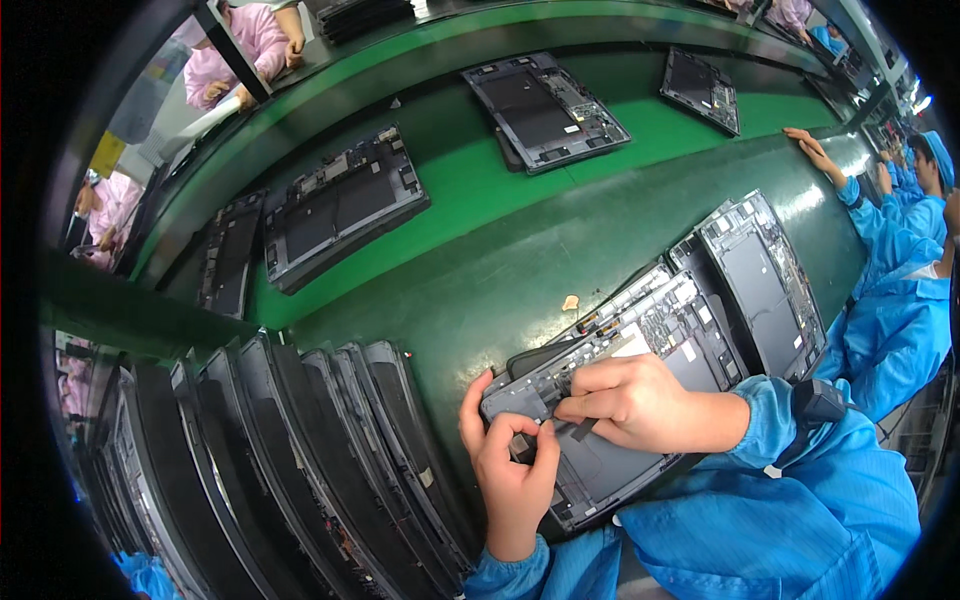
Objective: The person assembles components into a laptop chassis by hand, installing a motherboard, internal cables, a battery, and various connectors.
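We work on the open chassis (640, 400), which lies on the green bench (470, 270), long axis running from lower left to upper right. Our left hand (510, 470) grips its near-left corner, thumb and forefinger closed. Our right hand (630, 400) rests directly above, fingertips pinched on a small dark strip (583, 430). Both hands nearly touch.

Electronics factory line, green conveyor belt (480, 190), opened devices (345, 205), smocked workers (900, 300)
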Tool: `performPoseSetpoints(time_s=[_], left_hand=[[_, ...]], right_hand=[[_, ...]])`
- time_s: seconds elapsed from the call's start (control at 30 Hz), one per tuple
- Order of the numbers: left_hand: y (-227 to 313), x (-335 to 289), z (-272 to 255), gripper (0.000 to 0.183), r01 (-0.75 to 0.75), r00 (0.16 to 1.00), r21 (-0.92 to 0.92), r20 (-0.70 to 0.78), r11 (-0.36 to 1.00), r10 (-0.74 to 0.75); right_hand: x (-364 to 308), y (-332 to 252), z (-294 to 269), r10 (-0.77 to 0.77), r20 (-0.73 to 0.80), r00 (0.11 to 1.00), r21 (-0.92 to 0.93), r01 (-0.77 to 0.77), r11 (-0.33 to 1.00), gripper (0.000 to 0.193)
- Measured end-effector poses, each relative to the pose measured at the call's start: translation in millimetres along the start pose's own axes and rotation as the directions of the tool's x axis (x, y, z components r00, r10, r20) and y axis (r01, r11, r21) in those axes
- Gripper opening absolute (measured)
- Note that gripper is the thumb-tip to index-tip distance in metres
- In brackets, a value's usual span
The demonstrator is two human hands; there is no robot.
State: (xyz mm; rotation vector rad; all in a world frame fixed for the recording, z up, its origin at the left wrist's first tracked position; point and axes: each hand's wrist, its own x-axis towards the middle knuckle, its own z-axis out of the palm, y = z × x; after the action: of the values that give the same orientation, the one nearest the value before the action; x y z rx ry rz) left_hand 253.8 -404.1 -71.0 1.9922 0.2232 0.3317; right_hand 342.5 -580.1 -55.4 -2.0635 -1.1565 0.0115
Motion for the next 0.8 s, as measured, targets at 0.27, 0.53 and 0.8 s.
performPoseSetpoints(time_s=[0.27, 0.53, 0.8], left_hand=[[-1, 1, 2, 0.016, 0.002, 1.0, -0.031, -0.005, 1.0, -0.003], [-6, -1, 4, 0.015, 0.0, 0.999, -0.085, -0.045, 0.996, -0.004], [-4, -6, 4, 0.015, 0.067, 0.988, -0.342, -0.108, 0.937, -0.11]], right_hand=[[2, -6, -2, 0.043, 0.009, 0.999, -0.037, -0.043, 0.998, 0.032], [-1, 8, -4, -0.271, 0.085, 0.959, -0.194, 0.283, 0.939, 0.038], [-7, 13, -5, -0.369, 0.102, 0.924, -0.228, 0.383, 0.895, 0.052]])
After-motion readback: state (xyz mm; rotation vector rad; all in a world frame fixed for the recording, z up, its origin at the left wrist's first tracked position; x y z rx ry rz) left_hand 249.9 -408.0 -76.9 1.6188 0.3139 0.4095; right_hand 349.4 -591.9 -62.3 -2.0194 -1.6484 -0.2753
